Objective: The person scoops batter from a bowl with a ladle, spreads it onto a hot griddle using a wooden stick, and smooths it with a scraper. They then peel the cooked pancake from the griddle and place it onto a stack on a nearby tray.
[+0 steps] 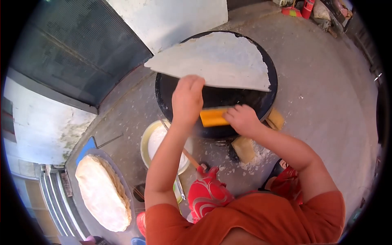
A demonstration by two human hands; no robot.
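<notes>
A thin pale flatbread (220,61) lies folded over on the far part of a round black griddle (171,92). My left hand (188,98) is closed on the near edge of the flatbread. My right hand (241,118) grips a yellow scraper (214,117) by its right end, over the near part of the griddle. The fingertips of my left hand are partly hidden from view.
A bowl of white batter (155,141) with a wooden-handled tool stands left of my knee. Stacked flatbreads (102,194) lie at the lower left. Yellowish blocks (244,150) sit by the griddle's near edge. White walls (175,20) rise behind.
</notes>
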